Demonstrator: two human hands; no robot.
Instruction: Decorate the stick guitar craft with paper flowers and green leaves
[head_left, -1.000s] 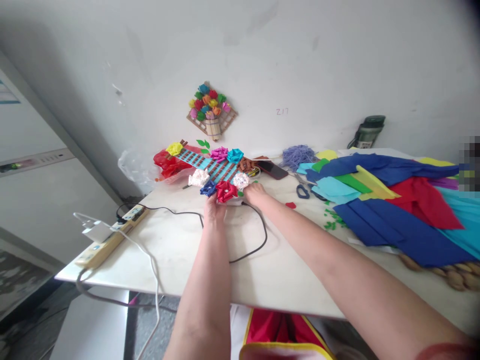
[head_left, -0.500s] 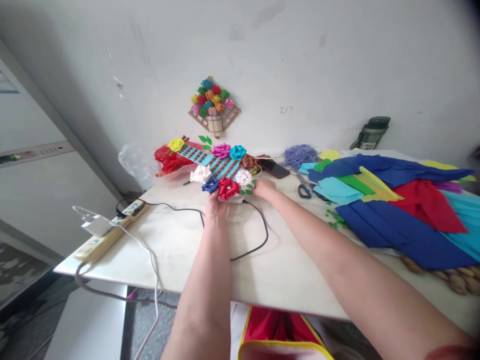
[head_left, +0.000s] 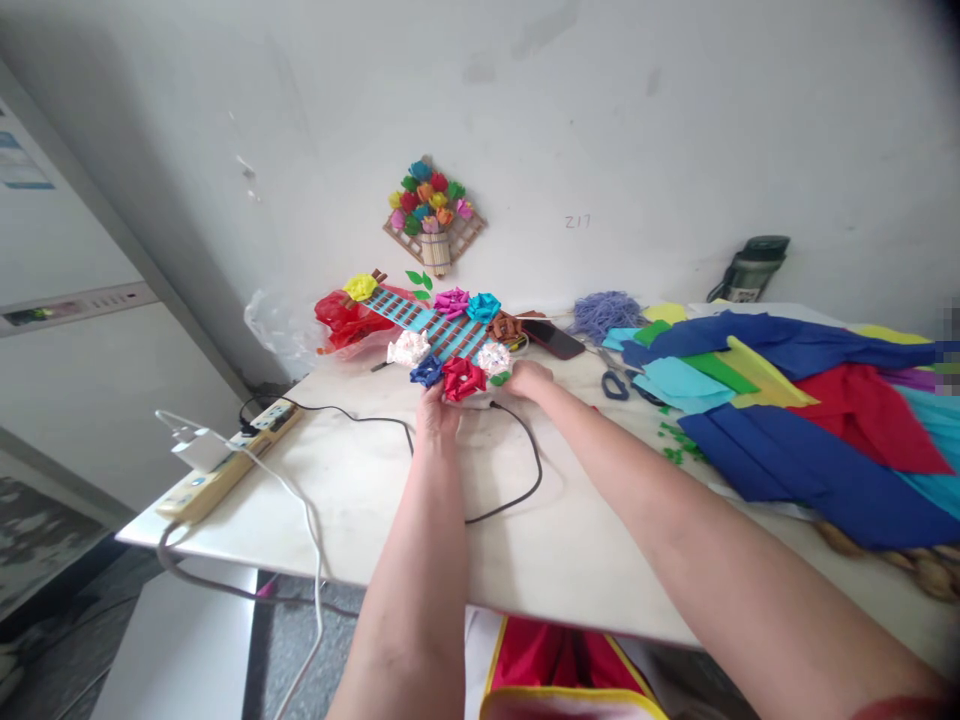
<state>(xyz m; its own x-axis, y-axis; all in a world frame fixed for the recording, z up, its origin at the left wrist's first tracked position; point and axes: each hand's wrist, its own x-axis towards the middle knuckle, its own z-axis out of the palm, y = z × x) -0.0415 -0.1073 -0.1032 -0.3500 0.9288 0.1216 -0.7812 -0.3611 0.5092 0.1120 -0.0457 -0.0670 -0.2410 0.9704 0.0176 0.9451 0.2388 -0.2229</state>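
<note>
A light-blue and brown lattice panel (head_left: pixel 409 310) with ribbon flowers along its edges is held up over the table. My left hand (head_left: pixel 437 412) grips its lower edge, below the dark blue flower (head_left: pixel 427 371) and the red flower (head_left: pixel 464 380). At the panel's right corner, my right hand (head_left: pixel 529 381) is closed on small green leaves (head_left: pixel 500 379), just under a white flower (head_left: pixel 495 358). My right fingertips are partly hidden. Another white flower (head_left: pixel 409 348), a yellow one (head_left: pixel 361 288), a magenta one (head_left: pixel 451 302) and a turquoise one (head_left: pixel 484 306) sit around the panel.
Blue-handled scissors (head_left: pixel 615 385), a phone (head_left: pixel 553 338) and stacked coloured sheets (head_left: pixel 780 455) lie to the right. A black cable (head_left: pixel 538 470) loops near my hands. At left rests a power strip (head_left: pixel 225 475). A flower craft (head_left: pixel 435 215) hangs on the wall.
My right hand drew slightly right, showing more green leaves, then came back to the corner with the leaves beneath the white flower. My left hand keeps its hold on the panel.
</note>
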